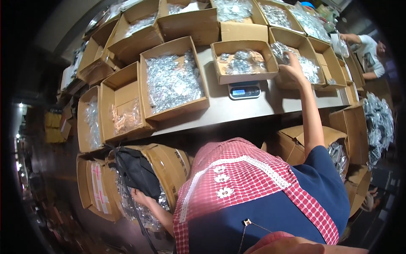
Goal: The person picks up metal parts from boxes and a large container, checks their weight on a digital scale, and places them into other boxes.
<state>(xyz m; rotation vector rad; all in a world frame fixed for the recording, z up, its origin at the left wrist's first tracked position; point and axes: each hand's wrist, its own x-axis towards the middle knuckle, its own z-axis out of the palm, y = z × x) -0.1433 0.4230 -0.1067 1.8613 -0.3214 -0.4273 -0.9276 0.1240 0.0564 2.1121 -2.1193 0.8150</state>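
My right hand reaches over the table to the far right, its fingers curled round a clear plastic packet at the near left corner of a cardboard box of such packets. Left of that hand, a shallow cardboard box with several small packets stands on a digital scale with a lit display. Low on the left, my left hand is closed beside a black bag with a dark strap, over a carton of clear packets. What its fingers hold, if anything, is hidden.
Open boxes line the table: a large one full of shiny packets and several more behind. Cartons stand below, including one at the right. Clear bags pile up beyond it. Another person is at the far right.
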